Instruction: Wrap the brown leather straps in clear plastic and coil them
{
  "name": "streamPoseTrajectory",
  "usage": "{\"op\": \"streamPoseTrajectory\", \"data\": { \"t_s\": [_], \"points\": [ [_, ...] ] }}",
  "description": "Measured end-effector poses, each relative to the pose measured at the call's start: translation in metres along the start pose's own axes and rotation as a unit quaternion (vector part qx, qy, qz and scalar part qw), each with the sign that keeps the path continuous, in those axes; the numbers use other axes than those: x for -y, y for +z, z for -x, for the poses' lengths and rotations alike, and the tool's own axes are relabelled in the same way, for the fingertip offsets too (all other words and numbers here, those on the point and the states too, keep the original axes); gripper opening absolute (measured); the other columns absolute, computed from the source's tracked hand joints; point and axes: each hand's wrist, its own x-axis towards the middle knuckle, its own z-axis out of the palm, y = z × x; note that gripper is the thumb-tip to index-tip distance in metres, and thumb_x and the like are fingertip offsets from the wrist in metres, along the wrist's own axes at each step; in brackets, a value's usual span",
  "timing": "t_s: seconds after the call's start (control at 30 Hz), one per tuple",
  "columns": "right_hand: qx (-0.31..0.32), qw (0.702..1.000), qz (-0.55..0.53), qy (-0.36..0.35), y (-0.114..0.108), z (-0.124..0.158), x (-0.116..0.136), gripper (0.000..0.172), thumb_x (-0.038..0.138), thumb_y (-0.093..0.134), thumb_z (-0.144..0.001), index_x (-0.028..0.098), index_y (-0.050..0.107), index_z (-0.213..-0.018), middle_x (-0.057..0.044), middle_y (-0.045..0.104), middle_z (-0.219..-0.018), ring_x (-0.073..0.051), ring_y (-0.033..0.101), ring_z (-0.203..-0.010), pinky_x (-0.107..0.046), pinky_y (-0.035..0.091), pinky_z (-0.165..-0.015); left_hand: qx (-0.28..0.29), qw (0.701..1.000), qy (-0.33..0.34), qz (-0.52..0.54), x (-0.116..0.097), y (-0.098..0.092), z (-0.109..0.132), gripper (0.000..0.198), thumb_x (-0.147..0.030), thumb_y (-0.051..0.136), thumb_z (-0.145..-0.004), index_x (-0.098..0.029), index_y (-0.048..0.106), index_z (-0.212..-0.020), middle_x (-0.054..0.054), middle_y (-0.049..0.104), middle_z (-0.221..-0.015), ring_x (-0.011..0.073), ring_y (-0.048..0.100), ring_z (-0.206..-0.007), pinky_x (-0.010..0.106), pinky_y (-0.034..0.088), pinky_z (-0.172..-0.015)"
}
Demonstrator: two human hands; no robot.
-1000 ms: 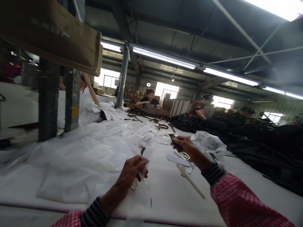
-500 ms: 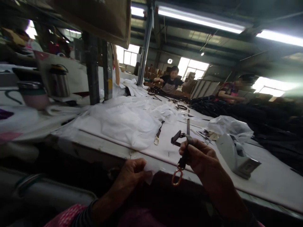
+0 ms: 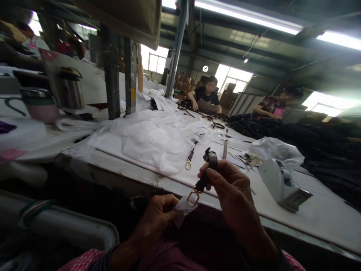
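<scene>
My right hand (image 3: 229, 188) is closed on a dark strap (image 3: 203, 180), gripping it between thumb and fingers, with a bend of it standing up above the hand. A gold-coloured oval metal ring (image 3: 193, 198) hangs from the strap's lower end. My left hand (image 3: 160, 212) pinches a small piece of thin white sheet (image 3: 184, 207), whose edge lies behind or against the ring; whether they touch I cannot tell. A similar short strap with a metal ring (image 3: 188, 162) lies on the table beyond.
White translucent sheets (image 3: 149, 141) are heaped on the table (image 3: 237, 218). At right stand a grey tape-dispenser-like device (image 3: 282, 188), a clear plastic bag (image 3: 276, 152) and a dark pile of straps (image 3: 324, 150). Two people (image 3: 207, 96) work across the table.
My right hand has moved left and slightly up, carrying the strap so that its ring now meets the white sheet in view. My left hand has shifted slightly right, still pinching the sheet.
</scene>
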Motion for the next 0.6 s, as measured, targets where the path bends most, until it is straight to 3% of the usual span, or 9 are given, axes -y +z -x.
{"op": "streamPoseTrajectory", "data": {
  "t_s": [0.2, 0.3, 0.37, 0.5, 0.6],
  "points": [
    [0.013, 0.999, -0.014, 0.031, 0.000, 0.005, -0.016, 0.010, 0.028, 0.076, -0.087, 0.018, 0.074, -0.088, -0.003, 0.070, -0.085, -0.016, 0.057, -0.075, -0.026, 0.048, -0.068, 0.054, 0.995, -0.041, 0.066, -0.016, 0.002, -0.001, 0.033, -0.036, 0.086, -0.068, -0.012, 0.076, -0.087, 0.003, 0.071, -0.075, 0.0145, 0.059, -0.066, 0.023, 0.044, -0.065],
    [-0.006, 0.998, -0.053, 0.042, 0.002, 0.011, -0.027, 0.008, 0.023, 0.080, -0.082, 0.019, 0.076, -0.087, -0.001, 0.069, -0.085, -0.017, 0.060, -0.085, -0.026, 0.049, -0.079, 0.083, 0.993, -0.027, 0.075, -0.025, 0.001, 0.000, 0.038, -0.043, 0.083, -0.073, -0.012, 0.076, -0.093, 0.006, 0.073, -0.083, 0.0182, 0.063, -0.076, 0.025, 0.046, -0.073],
    [-0.005, 0.992, -0.100, 0.075, 0.004, 0.019, -0.037, 0.010, 0.023, 0.082, -0.080, 0.020, 0.076, -0.087, -0.001, 0.069, -0.083, -0.017, 0.060, -0.082, -0.026, 0.049, -0.078, 0.074, 0.996, -0.007, 0.047, -0.026, -0.001, 0.001, 0.035, -0.045, 0.080, -0.077, -0.012, 0.076, -0.090, 0.005, 0.071, -0.081, 0.0177, 0.061, -0.075, 0.025, 0.045, -0.071],
    [0.039, 0.959, -0.224, 0.172, 0.012, 0.038, -0.062, 0.021, 0.035, 0.082, -0.083, 0.019, 0.074, -0.096, -0.003, 0.068, -0.082, -0.015, 0.060, -0.072, -0.025, 0.048, -0.066, 0.025, 0.999, 0.011, -0.018, -0.026, -0.011, 0.014, 0.031, -0.045, 0.079, -0.079, -0.015, 0.078, -0.088, 0.004, 0.071, -0.080, 0.0177, 0.060, -0.074, 0.024, 0.044, -0.068],
    [0.098, 0.907, -0.328, 0.244, 0.019, 0.048, -0.080, 0.048, 0.059, 0.079, -0.081, 0.017, 0.075, -0.103, -0.009, 0.071, -0.093, -0.014, 0.059, -0.069, -0.020, 0.040, -0.052, 0.027, 0.997, 0.021, -0.063, -0.032, -0.023, 0.035, 0.027, -0.044, 0.079, -0.079, -0.017, 0.081, -0.084, 0.003, 0.071, -0.078, 0.0181, 0.059, -0.073, 0.024, 0.044, -0.068]
  ]
}}
